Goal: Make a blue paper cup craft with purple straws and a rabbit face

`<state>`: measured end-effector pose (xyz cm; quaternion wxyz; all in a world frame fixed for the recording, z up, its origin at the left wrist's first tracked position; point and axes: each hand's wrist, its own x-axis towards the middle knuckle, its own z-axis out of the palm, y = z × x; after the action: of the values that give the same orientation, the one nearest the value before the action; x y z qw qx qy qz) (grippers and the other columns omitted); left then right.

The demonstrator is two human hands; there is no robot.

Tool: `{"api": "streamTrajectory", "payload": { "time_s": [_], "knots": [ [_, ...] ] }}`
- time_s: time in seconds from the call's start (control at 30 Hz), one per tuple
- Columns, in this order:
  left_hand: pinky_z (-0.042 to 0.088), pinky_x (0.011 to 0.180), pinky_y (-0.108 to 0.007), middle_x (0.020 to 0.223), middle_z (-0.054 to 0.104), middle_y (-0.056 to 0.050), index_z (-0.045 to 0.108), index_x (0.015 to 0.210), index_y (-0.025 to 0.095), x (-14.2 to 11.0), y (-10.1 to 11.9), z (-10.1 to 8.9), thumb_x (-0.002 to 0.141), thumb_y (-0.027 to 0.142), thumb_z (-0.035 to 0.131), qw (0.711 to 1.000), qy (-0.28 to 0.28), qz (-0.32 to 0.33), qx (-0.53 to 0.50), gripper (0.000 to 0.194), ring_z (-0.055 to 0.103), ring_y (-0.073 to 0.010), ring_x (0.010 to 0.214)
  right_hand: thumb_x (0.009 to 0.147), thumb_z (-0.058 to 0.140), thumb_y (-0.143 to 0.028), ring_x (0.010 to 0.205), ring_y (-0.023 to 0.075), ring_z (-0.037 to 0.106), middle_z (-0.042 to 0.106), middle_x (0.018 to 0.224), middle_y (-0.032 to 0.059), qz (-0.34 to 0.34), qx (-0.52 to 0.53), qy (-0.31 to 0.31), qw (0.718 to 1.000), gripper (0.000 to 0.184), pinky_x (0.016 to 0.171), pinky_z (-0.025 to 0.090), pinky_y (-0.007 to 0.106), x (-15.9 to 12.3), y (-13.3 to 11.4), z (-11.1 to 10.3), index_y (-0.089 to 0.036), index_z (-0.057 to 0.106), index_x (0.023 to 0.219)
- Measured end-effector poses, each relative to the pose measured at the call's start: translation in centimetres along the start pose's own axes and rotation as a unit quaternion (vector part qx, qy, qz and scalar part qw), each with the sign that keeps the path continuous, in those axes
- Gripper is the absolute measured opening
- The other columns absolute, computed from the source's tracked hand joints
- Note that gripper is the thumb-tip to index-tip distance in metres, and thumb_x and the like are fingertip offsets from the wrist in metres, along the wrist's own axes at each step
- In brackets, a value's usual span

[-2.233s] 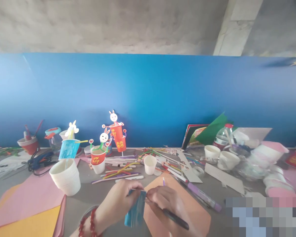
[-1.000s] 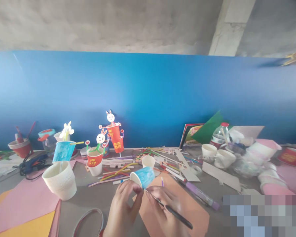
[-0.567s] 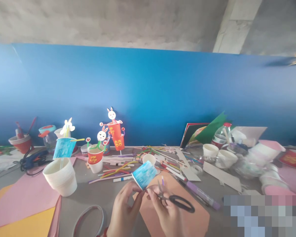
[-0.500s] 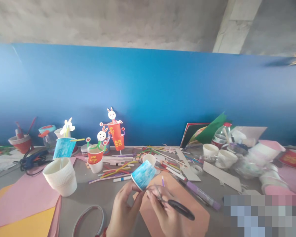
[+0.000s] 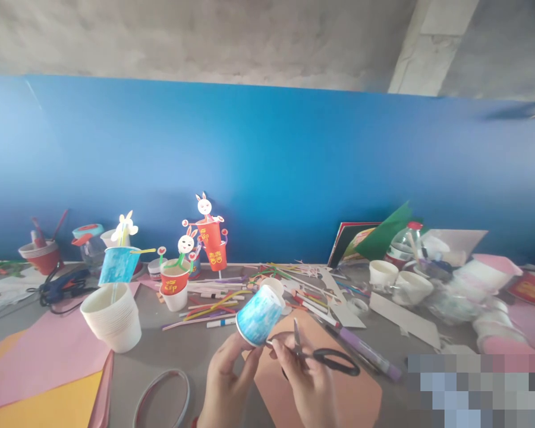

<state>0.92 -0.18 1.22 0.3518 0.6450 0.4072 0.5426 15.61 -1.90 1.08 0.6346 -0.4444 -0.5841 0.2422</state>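
Observation:
A paper cup painted in streaky blue (image 5: 260, 314) is pinched at its rim by my left hand (image 5: 227, 371), fingers closed, and it leans to the right. My right hand (image 5: 305, 374) is closed around a pair of scissors with black handles (image 5: 336, 361). One metal blade points up from the fingers, and the other reaches toward the cup's rim. Whether that blade touches the cup I cannot tell. Below both hands lies an orange sheet of paper (image 5: 361, 395).
White stacked cups (image 5: 111, 321) stand at left beside pink paper (image 5: 49, 351). Rabbit-faced red cup figures (image 5: 214, 255) stand by the blue wall. Straws and markers (image 5: 223, 297) are strewn mid-table. A tape roll (image 5: 140, 404) lies in front, and white cups (image 5: 383, 274) stand at right.
The blue cup has turned more upright in my left hand. In my right hand the scissors have opened, with one blade swung upward.

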Motion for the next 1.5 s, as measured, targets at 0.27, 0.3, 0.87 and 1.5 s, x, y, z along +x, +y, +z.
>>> {"api": "streamTrajectory", "payload": {
  "time_s": [0.27,0.3,0.87,1.5],
  "knots": [
    [0.051,0.090,-0.033,0.104,0.069,-0.003,0.059,0.101,0.025,1.0,-0.4,-0.6,0.086,0.045,0.069,0.972,0.034,-0.125,-0.198,0.027,0.063,-0.0245,0.104,0.098,0.050,-0.013,0.079,0.0191,0.071,0.077,0.086,-0.0002,-0.150,-0.140,-0.106,0.973,0.020,0.098,0.048,0.039,1.2,-0.7,-1.1,-0.027,0.063,0.091],
    [0.050,0.092,-0.034,0.112,0.066,-0.004,0.057,0.108,0.027,1.3,-0.5,-1.1,0.085,0.046,0.071,0.974,0.039,-0.103,-0.198,0.033,0.061,-0.0259,0.111,0.097,0.050,-0.010,0.080,0.0187,0.071,0.077,0.088,-0.0002,-0.169,-0.141,-0.118,0.968,0.022,0.092,0.050,0.036,1.3,-0.8,-1.2,-0.027,0.062,0.093],
    [0.035,0.111,-0.055,0.139,0.050,-0.014,0.029,0.134,0.031,2.1,-0.6,-2.8,0.088,0.028,0.069,0.986,-0.103,-0.012,-0.134,0.062,0.050,-0.0329,0.131,0.094,0.062,-0.040,0.062,0.0154,0.060,0.063,0.075,0.0025,0.048,-0.006,-0.044,0.998,0.027,0.060,0.056,0.023,0.8,0.3,-0.6,-0.020,0.062,0.075],
    [0.046,0.095,-0.045,0.126,0.053,-0.010,0.034,0.132,0.029,1.7,-1.2,-2.9,0.082,0.038,0.073,0.996,-0.061,-0.026,-0.065,0.063,0.059,-0.0300,0.111,0.091,0.064,-0.047,0.063,0.0162,0.064,0.060,0.072,0.0009,0.046,-0.001,-0.057,0.997,0.030,0.058,0.055,0.022,1.7,-0.7,-1.0,-0.021,0.062,0.076]
  ]
}}
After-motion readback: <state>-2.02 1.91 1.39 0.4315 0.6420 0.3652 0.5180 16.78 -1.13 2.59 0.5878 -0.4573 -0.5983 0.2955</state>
